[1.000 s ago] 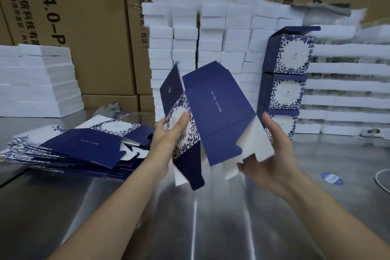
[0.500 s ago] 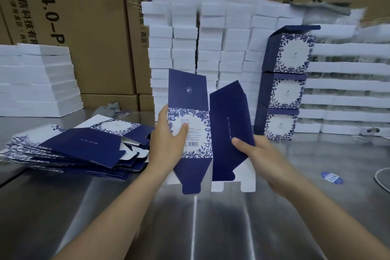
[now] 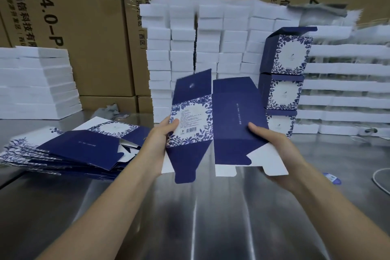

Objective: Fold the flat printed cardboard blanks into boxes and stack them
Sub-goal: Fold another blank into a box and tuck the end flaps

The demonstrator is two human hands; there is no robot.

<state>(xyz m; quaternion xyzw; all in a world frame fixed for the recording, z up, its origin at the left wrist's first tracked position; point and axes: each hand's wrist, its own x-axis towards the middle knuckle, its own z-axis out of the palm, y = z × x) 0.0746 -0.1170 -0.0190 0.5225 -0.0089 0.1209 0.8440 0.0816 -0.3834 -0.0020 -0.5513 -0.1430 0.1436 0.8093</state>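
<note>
Cardboard blank (image 3: 232, 116) is hanging half-opened above the counter (image 3: 200, 217) while my left hand (image 3: 160, 141) and right hand (image 3: 276, 154) are pinching its opposite sides.

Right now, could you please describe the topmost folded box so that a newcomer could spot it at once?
Start at the wall of white foam blocks on the steel table. Against that wall, right of centre, stands a column of three blue floral boxes. The top box is the one: unlike the two beneath it, its dark blue lid juts open to the right.
</note>
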